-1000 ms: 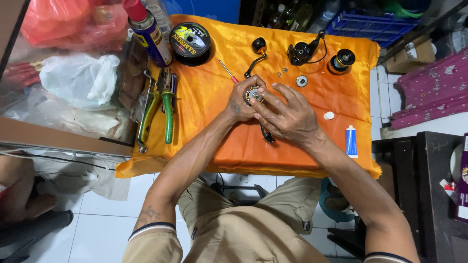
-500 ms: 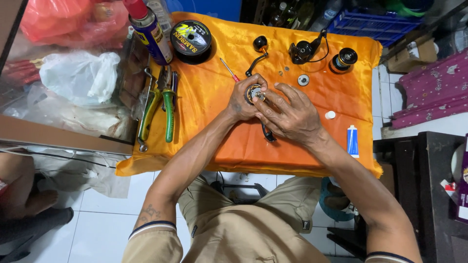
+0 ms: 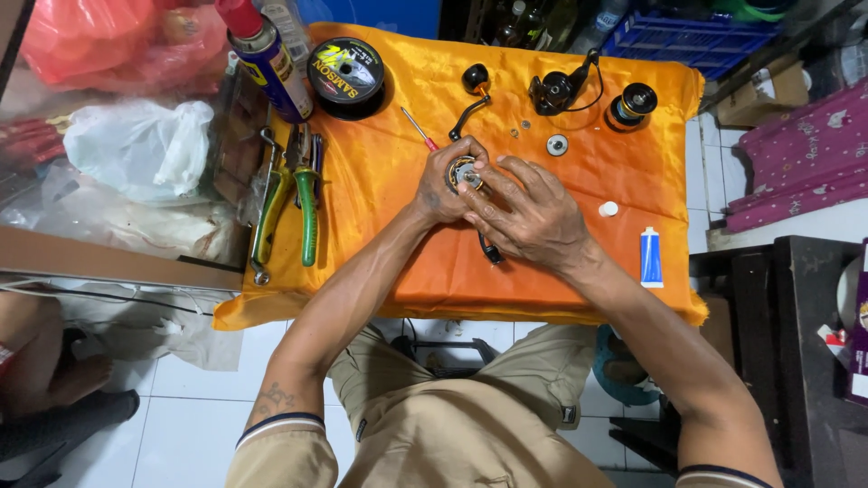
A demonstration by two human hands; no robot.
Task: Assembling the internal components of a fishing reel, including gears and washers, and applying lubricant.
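A small round metal reel part (image 3: 465, 173) sits in the middle of the orange cloth (image 3: 380, 226), held up a little between two hands. It is shiny with a gold ring and a dark middle. The left hand (image 3: 443, 185) wraps around it from the left side, fingers closed on it. The right hand (image 3: 529, 217) comes in from the right, and its fingertips (image 3: 470, 201) touch the top of the part. A thin black tool (image 3: 489, 249) pokes out from under the right hand, but I cannot tell if that hand is gripping it.

Just above the hands lies a black crank handle (image 3: 470, 95) with a round knob. A small red screwdriver (image 3: 418, 128) lies beside it on the left. To the right of the handle is a black reel body (image 3: 556, 90), and next to that a black spool (image 3: 631, 104). A little silver washer (image 3: 557, 145) lies below the reel body.

On the right side of the cloth are a small white cap (image 3: 608, 210) and a blue and white tube (image 3: 651, 258).

On the left edge lie green-handled pliers (image 3: 307, 203) and other hand tools. Above them stands a spray can (image 3: 267, 59) with a red top, and beside it a round flat spool of line (image 3: 345, 77). A white plastic bag (image 3: 136, 149) sits off the cloth on the left.
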